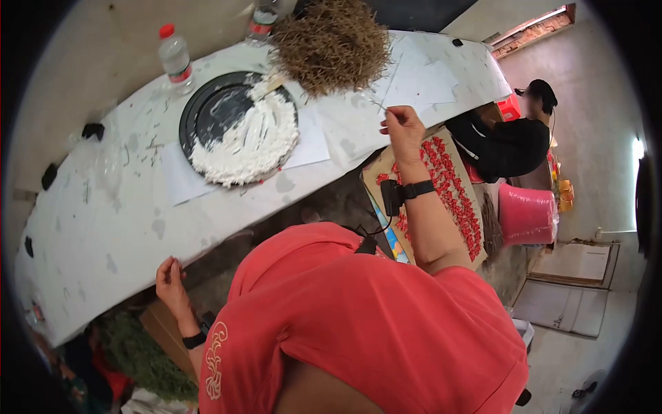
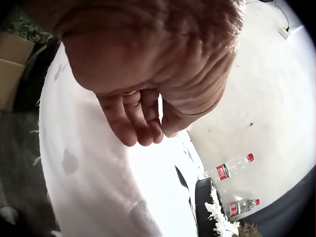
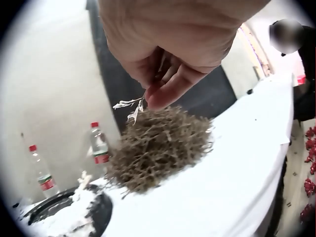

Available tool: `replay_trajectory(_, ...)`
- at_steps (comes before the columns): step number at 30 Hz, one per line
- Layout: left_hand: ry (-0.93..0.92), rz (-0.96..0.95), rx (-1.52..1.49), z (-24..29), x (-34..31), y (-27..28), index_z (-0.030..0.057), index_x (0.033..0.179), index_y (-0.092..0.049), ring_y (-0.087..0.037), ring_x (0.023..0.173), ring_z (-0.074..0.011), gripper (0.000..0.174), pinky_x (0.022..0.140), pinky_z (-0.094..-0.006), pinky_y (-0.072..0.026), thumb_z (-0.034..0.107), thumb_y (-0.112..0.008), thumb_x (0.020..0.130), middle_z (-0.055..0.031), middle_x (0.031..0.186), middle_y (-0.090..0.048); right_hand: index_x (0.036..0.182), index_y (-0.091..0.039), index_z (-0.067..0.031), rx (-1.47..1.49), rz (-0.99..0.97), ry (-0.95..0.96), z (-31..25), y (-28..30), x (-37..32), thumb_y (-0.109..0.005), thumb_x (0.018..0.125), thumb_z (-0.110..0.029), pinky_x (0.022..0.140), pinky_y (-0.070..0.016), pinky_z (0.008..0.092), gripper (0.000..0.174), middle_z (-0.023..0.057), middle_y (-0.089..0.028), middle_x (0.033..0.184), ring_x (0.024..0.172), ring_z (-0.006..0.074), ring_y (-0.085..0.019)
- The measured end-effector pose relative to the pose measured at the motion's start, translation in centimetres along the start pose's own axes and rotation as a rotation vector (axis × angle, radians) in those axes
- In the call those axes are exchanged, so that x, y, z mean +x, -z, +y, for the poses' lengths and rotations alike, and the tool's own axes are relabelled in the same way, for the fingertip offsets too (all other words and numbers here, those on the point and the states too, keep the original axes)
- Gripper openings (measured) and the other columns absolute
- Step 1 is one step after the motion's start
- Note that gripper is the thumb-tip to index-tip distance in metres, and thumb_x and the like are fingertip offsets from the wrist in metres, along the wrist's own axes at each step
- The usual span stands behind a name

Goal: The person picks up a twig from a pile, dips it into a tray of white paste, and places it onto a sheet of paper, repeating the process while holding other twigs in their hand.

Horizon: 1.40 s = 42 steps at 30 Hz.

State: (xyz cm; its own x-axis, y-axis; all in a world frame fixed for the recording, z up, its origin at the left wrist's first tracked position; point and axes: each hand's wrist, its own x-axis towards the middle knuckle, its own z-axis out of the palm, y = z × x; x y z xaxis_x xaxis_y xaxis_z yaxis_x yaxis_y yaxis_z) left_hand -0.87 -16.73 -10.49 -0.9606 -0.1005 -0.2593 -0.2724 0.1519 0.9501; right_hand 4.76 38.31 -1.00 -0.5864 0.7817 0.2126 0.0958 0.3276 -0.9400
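Observation:
My right hand (image 1: 405, 131) is raised over the table's front edge and pinches a small forked twig (image 3: 129, 105) between thumb and fingers. The twig's tips are coated white. Behind it in the right wrist view lies a heap of brown dry twigs (image 3: 160, 148). In the head view, a round black tray (image 1: 200, 114) stands to the left of that heap, partly covered by a thick white paste (image 1: 241, 148). My left hand (image 1: 170, 281) hangs by the table's near edge, away from the tray, its fingers loosely bent with nothing in them.
Two plastic bottles with red caps, one bottle (image 1: 175, 58) nearest the tray, stand along the wall. White cloth covers the table (image 1: 124, 234). At the right, a board (image 1: 441, 186) bears rows of small red pieces. A person (image 1: 514, 141) in black sits beyond, near a pink tub (image 1: 527, 215).

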Motion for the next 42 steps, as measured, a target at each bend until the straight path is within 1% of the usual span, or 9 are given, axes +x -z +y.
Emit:
replay_trajectory(6, 0.037, 0.104, 0.087, 2.4, -0.5, -3.0, 0.0049, 0.107, -0.063, -0.058, 0.08, -0.0069, 0.019, 0.067, -0.0196, -0.0463, 0.012, -0.062, 0.089, -0.0013, 0.095, -0.065, 0.087, -0.059, 0.0001, 0.117, 0.322, -0.117, 7.2, 9.5, 9.7, -0.059, 0.083, 0.0, 0.048, -0.0549, 0.0279, 0.004, 0.0095, -0.062, 0.075, 0.058, 0.0163, -0.063)
replay_trajectory(8, 0.029, 0.117, 0.107, 3.6, -0.9, -4.7, 0.005, 0.107, -0.063, -0.058, 0.08, -0.0071, 0.019, 0.067, -0.0195, -0.0462, 0.013, -0.062, 0.09, -0.0012, 0.096, -0.065, 0.091, -0.059, 0.0032, 0.047, 0.488, -0.258, 9.1, 12.0, 13.0, -0.061, 0.081, 0.001, 0.049, -0.0559, 0.0277, 0.01, 0.01, -0.062, 0.079, 0.061, 0.0177, -0.065)
replay_trajectory(16, -0.024, 0.076, 0.22, 9.1, -4.7, -11.7, 0.0035, 0.108, -0.063, -0.059, 0.083, -0.0086, 0.021, 0.068, -0.0207, -0.0471, 0.012, -0.063, 0.089, -0.0018, 0.1, -0.064, 0.088, -0.06, 0.0017, 0.013, 0.649, -0.395, 17.1, 17.0, 22.9, -0.059, 0.079, 0.002, 0.047, -0.0555, 0.0293, 0.009, 0.0114, -0.063, 0.078, 0.059, 0.0197, -0.065)
replay_trajectory(25, -0.082, 0.124, 0.355, 12.2, -7.8, -16.0, 0.0019, 0.108, -0.063, -0.058, 0.084, -0.0086, 0.021, 0.069, -0.0217, -0.0464, 0.01, -0.063, 0.088, -0.0028, 0.099, -0.064, 0.089, -0.063, -0.0014, -0.13, 0.624, -0.491, 22.4, 16.7, 26.9, -0.058, 0.08, -0.001, 0.049, -0.0535, 0.0282, 0.01, 0.0099, -0.066, 0.072, 0.058, 0.0179, -0.065)
replay_trajectory(28, -0.123, 0.106, 0.368, 12.6, -8.2, -16.9, 0.0014, 0.108, -0.063, -0.058, 0.083, -0.0084, 0.021, 0.068, -0.0217, -0.0461, 0.009, -0.063, 0.088, -0.0029, 0.098, -0.064, 0.089, -0.065, -0.0043, -0.379, 0.517, -0.475, 23.3, 17.0, 27.2, -0.057, 0.08, -0.005, 0.051, -0.0526, 0.0294, 0.012, 0.0089, -0.066, 0.068, 0.057, 0.0171, -0.065)
replay_trajectory(33, -0.108, 0.082, 0.351, 12.5, -8.0, -18.0, 0.0004, 0.108, -0.063, -0.057, 0.083, -0.0089, 0.022, 0.07, -0.0217, -0.0462, 0.008, -0.064, 0.087, -0.0038, 0.098, -0.064, 0.089, -0.067, -0.0066, -0.396, 0.419, -0.522, 24.9, 17.2, 26.9, -0.057, 0.08, -0.007, 0.051, -0.0518, 0.0307, 0.013, 0.0089, -0.066, 0.066, 0.056, 0.0174, -0.065)
replay_trajectory(37, -0.119, 0.072, 0.351, 12.1, -7.2, -18.4, -0.0005, 0.108, -0.063, -0.057, 0.084, -0.0094, 0.022, 0.073, -0.0218, -0.0464, 0.008, -0.064, 0.087, -0.0044, 0.098, -0.064, 0.09, -0.068, -0.0072, -0.408, 0.304, -0.463, 25.8, 17.9, 26.6, -0.059, 0.08, -0.008, 0.05, -0.0509, 0.0299, 0.014, 0.0093, -0.066, 0.066, 0.054, 0.0173, -0.063)
replay_trajectory(39, -0.168, 0.046, 0.359, 12.1, -7.2, -18.5, -0.0009, 0.108, -0.062, -0.057, 0.084, -0.0093, 0.022, 0.075, -0.0221, -0.0464, 0.007, -0.063, 0.088, -0.0046, 0.099, -0.064, 0.089, -0.069, -0.0053, -0.47, 0.311, -0.318, 25.4, 17.7, 26.9, -0.061, 0.081, -0.01, 0.048, -0.0497, 0.0287, 0.013, 0.0092, -0.066, 0.067, 0.052, 0.016, -0.062)
replay_trajectory(42, -0.17, 0.055, 0.438, 13.0, -7.3, -19.3, 0.0001, 0.11, -0.062, -0.057, 0.088, -0.0085, 0.023, 0.075, -0.0224, -0.0468, 0.006, -0.062, 0.088, -0.0047, 0.101, -0.064, 0.089, -0.068, -0.0038, -0.36, 0.139, -0.282, 20.8, 13.9, 25.7, -0.062, 0.082, -0.012, 0.047, -0.0488, 0.0285, 0.013, 0.0086, -0.066, 0.068, 0.051, 0.0149, -0.062)
